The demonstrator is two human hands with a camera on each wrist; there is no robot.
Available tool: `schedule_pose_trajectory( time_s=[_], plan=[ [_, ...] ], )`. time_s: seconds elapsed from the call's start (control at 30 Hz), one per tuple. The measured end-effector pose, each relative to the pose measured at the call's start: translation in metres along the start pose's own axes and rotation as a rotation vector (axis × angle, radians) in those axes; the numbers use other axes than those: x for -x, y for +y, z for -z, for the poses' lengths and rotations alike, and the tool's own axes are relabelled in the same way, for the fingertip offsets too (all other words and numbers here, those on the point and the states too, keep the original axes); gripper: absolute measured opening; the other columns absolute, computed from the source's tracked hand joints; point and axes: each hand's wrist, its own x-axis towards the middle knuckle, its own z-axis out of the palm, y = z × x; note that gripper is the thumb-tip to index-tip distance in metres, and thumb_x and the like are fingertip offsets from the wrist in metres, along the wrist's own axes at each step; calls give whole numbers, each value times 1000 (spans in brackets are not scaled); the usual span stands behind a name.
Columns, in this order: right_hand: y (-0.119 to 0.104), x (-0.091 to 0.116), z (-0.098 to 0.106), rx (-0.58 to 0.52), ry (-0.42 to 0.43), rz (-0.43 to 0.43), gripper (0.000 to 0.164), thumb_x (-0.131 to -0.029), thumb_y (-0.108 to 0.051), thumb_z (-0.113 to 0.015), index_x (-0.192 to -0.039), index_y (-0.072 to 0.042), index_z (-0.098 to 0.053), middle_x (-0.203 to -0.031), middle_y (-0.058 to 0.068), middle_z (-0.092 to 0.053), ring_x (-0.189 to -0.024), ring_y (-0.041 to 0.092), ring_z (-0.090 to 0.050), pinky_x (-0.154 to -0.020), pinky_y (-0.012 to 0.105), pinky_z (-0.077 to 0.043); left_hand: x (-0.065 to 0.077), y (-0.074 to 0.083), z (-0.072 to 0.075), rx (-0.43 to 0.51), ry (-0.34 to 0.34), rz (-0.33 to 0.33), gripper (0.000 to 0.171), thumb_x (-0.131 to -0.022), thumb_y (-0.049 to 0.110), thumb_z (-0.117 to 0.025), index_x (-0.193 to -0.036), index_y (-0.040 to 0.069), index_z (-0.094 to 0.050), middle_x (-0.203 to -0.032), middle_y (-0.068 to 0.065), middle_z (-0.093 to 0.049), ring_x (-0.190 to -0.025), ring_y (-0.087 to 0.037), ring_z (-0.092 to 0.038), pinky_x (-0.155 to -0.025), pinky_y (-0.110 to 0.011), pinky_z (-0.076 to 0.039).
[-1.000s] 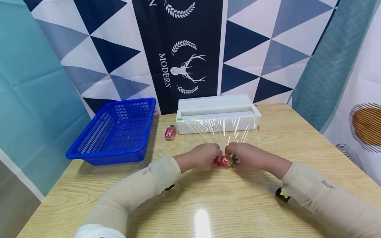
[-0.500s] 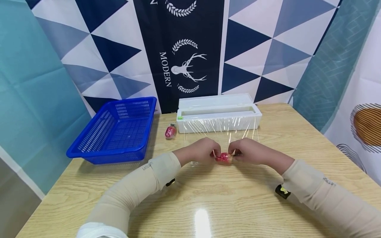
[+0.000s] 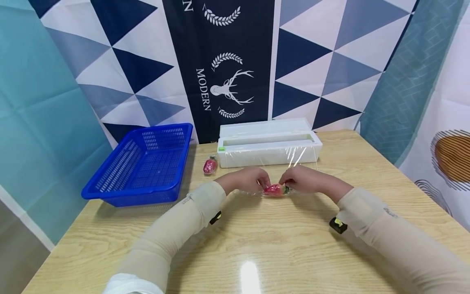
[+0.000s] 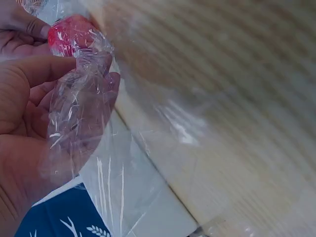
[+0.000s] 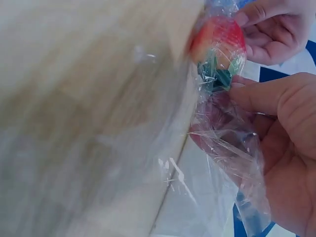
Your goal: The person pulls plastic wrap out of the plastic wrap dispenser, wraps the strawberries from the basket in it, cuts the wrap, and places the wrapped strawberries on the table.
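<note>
A red and pale-orange fruit with green leaves (image 3: 274, 190), much like a strawberry, is wrapped in clear plastic film (image 4: 79, 98). My left hand (image 3: 249, 179) pinches the twisted film at its red end. On the leafy end, my right hand (image 3: 304, 179) pinches the film between thumb and fingers, as the right wrist view shows close up. The film stretches from the fruit back to a long white box (image 3: 269, 156) with its lid raised. Loose film bunches over both palms in the wrist views.
A blue perforated basket (image 3: 128, 190) stands at the left of the wooden table (image 3: 286, 245). Between it and the box lies another red wrapped fruit (image 3: 210, 165). Patterned cloth (image 3: 227, 49) hangs behind the table.
Both hands have moved with the fruit toward the white box, shortening the stretch of film between. Fingers have shifted to the film at both ends of the fruit.
</note>
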Motion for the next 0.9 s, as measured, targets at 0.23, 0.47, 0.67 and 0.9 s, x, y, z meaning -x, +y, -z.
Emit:
schedule_pose_trajectory(
  time_s=[0.23,0.47,0.67,0.9],
  plan=[
    [14,-13,1,-26,-23,-81,20,-82,11,-61,-83,-9,-64,-73,-5,-59,-68,8,-53,-63,29,-49,-9,-4,4,-94,-4,72,26,-83,-5,-66,-106,6,-70,-97,1,-67,-92,-11,-59,-83,-21,-48],
    [22,-16,1,16,-5,-109,16,-83,7,-66,-80,-9,-70,-74,-5,-62,-68,10,-54,-65,32,-50,-13,-4,5,-217,0,91,30,-86,-3,-65,-113,7,-72,-104,-2,-70,-91,-13,-61,-82,-22,-48],
    [21,-1,18,42,41,-183,11,-88,-5,-69,-98,-1,-72,-94,7,-70,-83,22,-64,-76,42,-54,-2,-12,15,-149,30,120,25,-90,5,-64,-113,6,-70,-105,-4,-67,-97,-14,-59,-87,-23,-47],
    [29,37,38,-189,-26,-329,28,-84,-3,-71,-110,2,-61,-106,12,-62,-96,30,-60,-85,47,-50,29,-25,29,-55,55,123,15,-82,11,-75,-95,8,-69,-92,0,-65,-88,-12,-58,-78,-21,-48]
  ],
)
